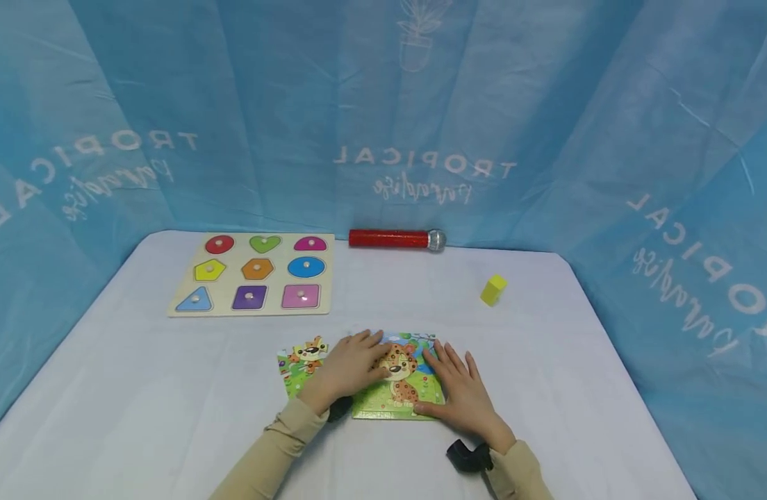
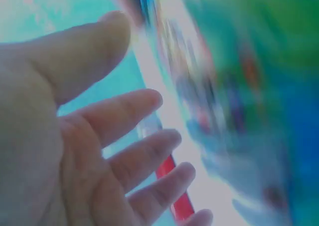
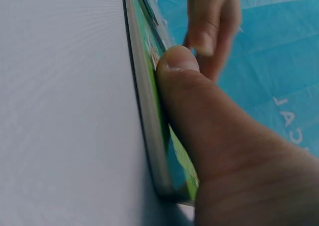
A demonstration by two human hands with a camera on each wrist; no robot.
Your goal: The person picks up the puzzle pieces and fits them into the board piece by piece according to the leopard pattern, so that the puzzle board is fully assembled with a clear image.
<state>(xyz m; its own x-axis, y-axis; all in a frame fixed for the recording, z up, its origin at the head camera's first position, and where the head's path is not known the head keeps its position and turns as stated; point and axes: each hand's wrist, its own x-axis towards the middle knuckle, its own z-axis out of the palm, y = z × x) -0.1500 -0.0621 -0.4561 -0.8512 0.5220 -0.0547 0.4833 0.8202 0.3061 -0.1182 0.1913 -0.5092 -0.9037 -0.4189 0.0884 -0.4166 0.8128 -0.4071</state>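
A picture board of a spotted leopard cub [image 1: 403, 378] lies flat on the white table. My left hand [image 1: 352, 364] reaches over its left side with loosely straight fingers, palm down. In the left wrist view the left fingers [image 2: 144, 151] are spread and grip nothing; the picture beside them is blurred. My right hand [image 1: 460, 392] rests along the board's right edge, fingers straight, thumb near the lower right corner. The right wrist view has the right thumb [image 3: 182, 81] touching the board's top. A second animal picture [image 1: 299, 361] lies left of the board, partly hidden by my left hand.
At the back left lies a wooden shape board [image 1: 277, 286] with knobbed pieces. A red toy microphone [image 1: 390, 239] is at the back edge. A yellow block [image 1: 493, 289] stands at the right. Blue printed cloth [image 1: 383, 104] surrounds the white table [image 1: 171, 417].
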